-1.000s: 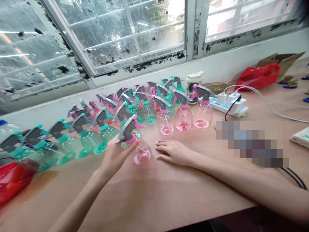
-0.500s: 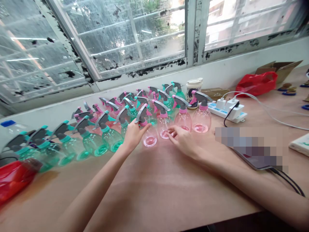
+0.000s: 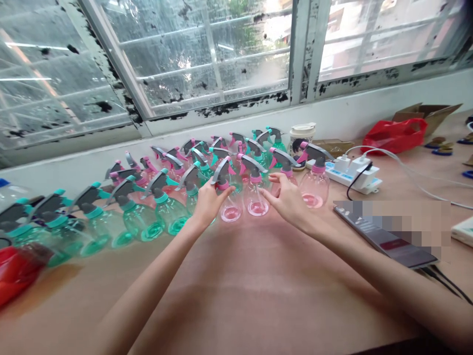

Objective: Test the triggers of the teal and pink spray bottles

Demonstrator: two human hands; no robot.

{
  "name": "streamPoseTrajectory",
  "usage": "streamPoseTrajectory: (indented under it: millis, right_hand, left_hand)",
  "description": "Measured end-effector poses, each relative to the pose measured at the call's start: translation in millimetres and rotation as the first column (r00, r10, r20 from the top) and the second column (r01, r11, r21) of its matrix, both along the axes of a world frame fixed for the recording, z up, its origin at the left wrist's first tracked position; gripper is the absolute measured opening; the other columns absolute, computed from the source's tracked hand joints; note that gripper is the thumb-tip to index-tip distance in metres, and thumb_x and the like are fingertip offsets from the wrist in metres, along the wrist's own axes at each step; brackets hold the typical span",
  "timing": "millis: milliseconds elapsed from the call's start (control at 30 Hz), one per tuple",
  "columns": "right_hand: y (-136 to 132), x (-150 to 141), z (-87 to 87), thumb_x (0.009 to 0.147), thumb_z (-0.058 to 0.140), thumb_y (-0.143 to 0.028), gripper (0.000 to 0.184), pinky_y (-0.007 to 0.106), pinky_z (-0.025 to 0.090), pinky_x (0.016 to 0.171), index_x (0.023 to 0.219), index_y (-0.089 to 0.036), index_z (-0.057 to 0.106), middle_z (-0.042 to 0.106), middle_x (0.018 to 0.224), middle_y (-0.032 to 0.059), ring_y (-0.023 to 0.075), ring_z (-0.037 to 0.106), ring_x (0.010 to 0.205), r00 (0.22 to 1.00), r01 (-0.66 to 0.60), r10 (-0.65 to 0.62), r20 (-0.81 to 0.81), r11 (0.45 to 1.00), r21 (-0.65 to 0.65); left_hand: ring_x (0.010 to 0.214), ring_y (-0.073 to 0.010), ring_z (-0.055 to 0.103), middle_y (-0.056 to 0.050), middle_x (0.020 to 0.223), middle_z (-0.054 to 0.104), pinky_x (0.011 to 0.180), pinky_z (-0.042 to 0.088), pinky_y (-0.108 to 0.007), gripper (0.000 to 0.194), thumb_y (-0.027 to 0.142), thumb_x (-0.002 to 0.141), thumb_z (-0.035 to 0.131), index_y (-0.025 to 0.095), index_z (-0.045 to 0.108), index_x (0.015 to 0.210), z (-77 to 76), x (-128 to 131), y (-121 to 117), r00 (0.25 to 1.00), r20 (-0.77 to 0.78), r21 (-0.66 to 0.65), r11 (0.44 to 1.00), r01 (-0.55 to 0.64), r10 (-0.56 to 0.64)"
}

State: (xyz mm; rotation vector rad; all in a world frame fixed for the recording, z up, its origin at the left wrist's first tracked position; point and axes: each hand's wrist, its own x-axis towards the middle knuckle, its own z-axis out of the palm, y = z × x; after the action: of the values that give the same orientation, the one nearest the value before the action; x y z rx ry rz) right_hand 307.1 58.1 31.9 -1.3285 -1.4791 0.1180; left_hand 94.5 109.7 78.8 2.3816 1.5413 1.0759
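Observation:
My left hand (image 3: 210, 201) is closed around the neck of a clear pink spray bottle (image 3: 231, 213) in the front row. Its thumb lies across the front, and the other fingers are partly hidden. Just to the right stands a second pink spray bottle (image 3: 257, 204), upright. My right hand (image 3: 290, 196) is raised between that one and a third pink spray bottle (image 3: 287, 172), which it partly covers. Its thumb and index finger are apart, with the thumb beside the second bottle. A fourth pink spray bottle (image 3: 314, 190) ends the row on the right.
Several green spray bottles (image 3: 142, 219) continue the row leftward, with more behind. At the right are a power strip (image 3: 351, 172) with white cables, a phone (image 3: 388, 241) and a red plastic bag (image 3: 395, 135). A lidded cup (image 3: 302, 135) stands by the wall.
My right hand has risen from the base of the second pink bottle toward the third, its fingers spreading. My left hand stays at the first pink bottle. The view has shifted slightly.

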Motion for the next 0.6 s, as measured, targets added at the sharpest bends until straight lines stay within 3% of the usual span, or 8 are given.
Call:
streamPoseTrajectory:
  millis: [133, 267, 367, 500, 600]
  right_hand:
    - [6.6, -9.1, 2.3, 0.083, 0.062, -0.058, 0.062, 0.052, 0.050, 0.088, 0.125, -0.014, 0.052, 0.067, 0.120, 0.0218, 0.0380, 0.065, 0.109, 1.000, -0.001, 0.001, 0.012, 0.999, -0.054]
    - [15.9, -17.8, 3.5, 0.084, 0.061, -0.056, 0.069, 0.052, 0.051, 0.089, 0.132, -0.009, 0.047, 0.064, 0.124, 0.0248, 0.0383, 0.066, 0.107, 0.997, 0.013, -0.003, 0.071, 0.989, -0.144]
    - [20.7, -21.8, 4.6, 0.085, 0.063, -0.050, 0.063, 0.048, 0.051, 0.089, 0.130, -0.009, 0.048, 0.064, 0.123, 0.0239, 0.0363, 0.065, 0.108, 0.994, 0.025, -0.007, 0.108, 0.985, -0.172]
    - [15.1, -25.8, 8.2, 0.084, 0.066, -0.044, 0.052, 0.043, 0.051, 0.088, 0.122, -0.011, 0.054, 0.064, 0.121, 0.0207, 0.0345, 0.063, 0.112, 0.984, 0.060, -0.026, 0.177, 0.980, -0.190]
    - [-3.8, -31.5, 13.5, 0.083, 0.067, -0.046, 0.046, 0.042, 0.051, 0.075, 0.112, -0.012, 0.058, 0.064, 0.113, 0.0188, 0.0357, 0.068, 0.096, 0.966, 0.133, -0.075, 0.248, 0.965, -0.227]
  left_hand:
    - [0.110, -0.0299, 0.063, -0.014, 0.110, 0.070, 0.094, 0.048, -0.040, 0.042, 0.042, 0.082, 0.072, 0.014, 0.061, 0.112, -1.9, -3.6, -15.6, 0.999, 0.044, -0.015, 1.000, 0.004, -0.003]
    - [0.129, -0.0303, 0.053, -0.018, 0.136, 0.057, 0.105, 0.042, -0.044, 0.073, 0.036, 0.084, 0.070, 0.015, 0.035, 0.145, -4.2, -19.0, -46.7, 1.000, 0.020, -0.063, 0.998, 0.024, -0.023]
    - [0.134, -0.0309, 0.048, -0.020, 0.143, 0.051, 0.108, 0.040, -0.046, 0.081, 0.031, 0.086, 0.065, 0.015, 0.020, 0.152, -7.1, -37.5, -75.1, 0.995, -0.099, -0.088, 0.996, 0.010, -0.019]
    - [0.132, -0.0310, 0.050, -0.018, 0.143, 0.052, 0.107, 0.041, -0.049, 0.070, 0.035, 0.089, 0.058, 0.017, 0.026, 0.149, -11.5, -58.3, -108.0, 0.988, -0.140, -0.171, 0.984, 0.043, -0.067]
    - [0.128, -0.0314, 0.054, -0.014, 0.141, 0.055, 0.105, 0.044, -0.050, 0.056, 0.042, 0.092, 0.053, 0.020, 0.040, 0.142, -10.6, -63.5, -123.9, 0.991, -0.109, -0.237, 0.970, 0.048, -0.076]
